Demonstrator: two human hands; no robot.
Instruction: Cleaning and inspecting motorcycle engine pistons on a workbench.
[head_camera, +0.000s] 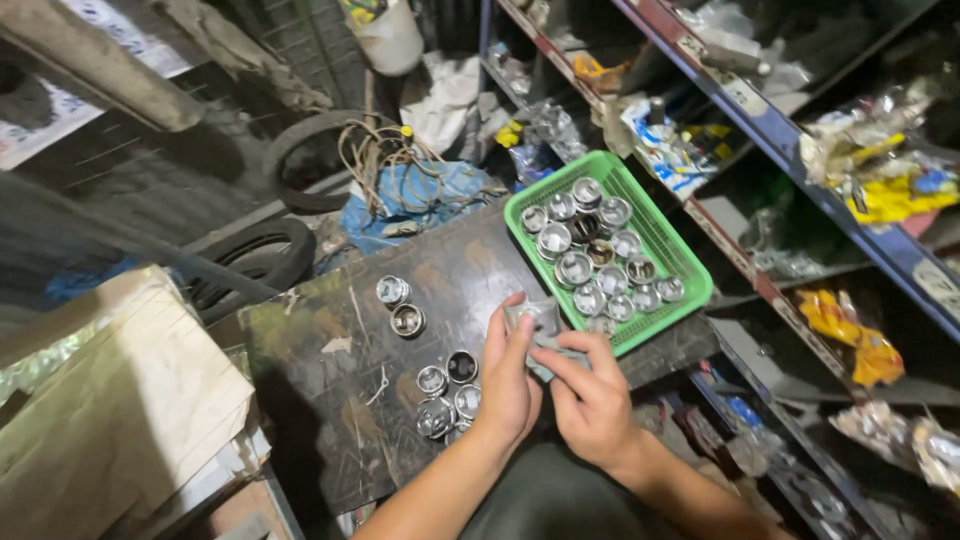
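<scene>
Left hand (508, 380) and right hand (590, 395) meet at the near edge of a dark worn board (330, 370), both closed around one grey metal piston (535, 322), possibly with a rag under it, hard to tell. Left fingers curl over its near side, right fingers pinch from the right. Just left of the left hand, a cluster of loose pistons (448, 390) lies on the board; two more pistons (400, 305) sit further up, apart from the cluster. Touching the held piece on the far right, a green plastic basket (680, 262) full of pistons. Beyond: blue bag (420, 200), tyres (255, 255), cluttered shelves (800, 140) on the right
</scene>
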